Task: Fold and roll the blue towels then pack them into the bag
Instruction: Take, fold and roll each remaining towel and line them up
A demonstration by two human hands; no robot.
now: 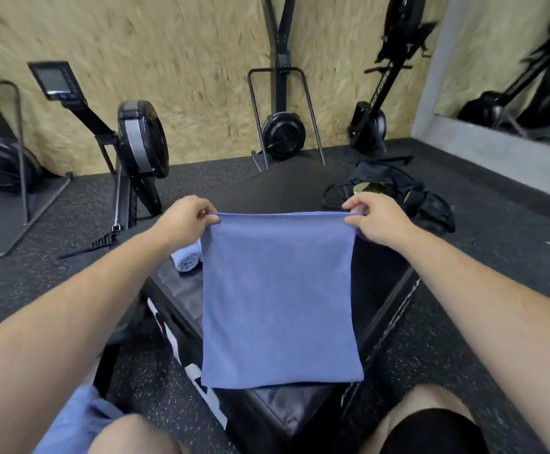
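A blue towel (pixel 280 299) hangs flat in front of me, folded double, its lower edge reaching the black padded box (pixel 182 290) below. My left hand (pixel 187 217) pinches its top left corner and my right hand (pixel 376 221) pinches its top right corner. A rolled blue towel (pixel 187 260) lies on the box just left of the hanging one. More blue towel cloth (pixel 80 417) lies over my left thigh at the bottom left. The black bag (pixel 408 198) sits open on the far right end of the box, behind my right hand.
Black rowing and air machines (pixel 136 149) stand along the chipboard wall, with one rower (pixel 372 126) upright behind the bag. A mirror (pixel 509 67) leans at the right. Speckled rubber floor surrounds the box. My knees are at the bottom edge.
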